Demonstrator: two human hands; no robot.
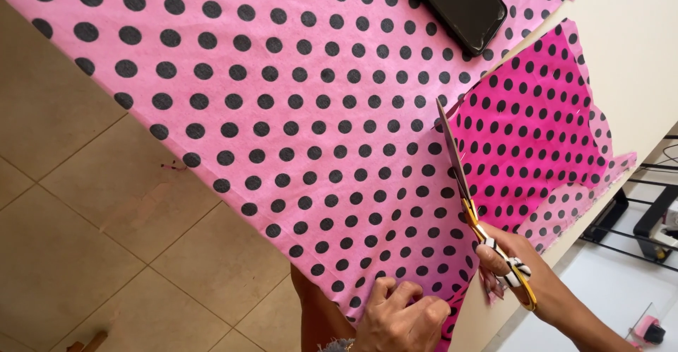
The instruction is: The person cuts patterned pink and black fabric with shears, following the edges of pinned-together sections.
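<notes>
Right hand (510, 266) clamped on yellow-handled scissors (466, 197), blades in the pink polka-dot fabric (282, 112) just beside the brighter pink piece (537, 126). Left hand (399, 318) presses flat on fabric's near edge, fingers spread. Black phone (455, 2) lies on the fabric's far end.

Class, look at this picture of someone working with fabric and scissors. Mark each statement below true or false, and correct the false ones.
1. The right hand holds scissors with yellow handles. True.
2. The fabric is pink with black dots. True.
3. The left hand is lifted well clear of the fabric. False: it rests on the fabric near its lower edge.
4. A dark phone lies on the fabric at the top. True.
5. The scissor blades point toward the person. False: they point away, up the fabric.
6. The floor is covered in green carpet. False: it has beige tiles.
</notes>
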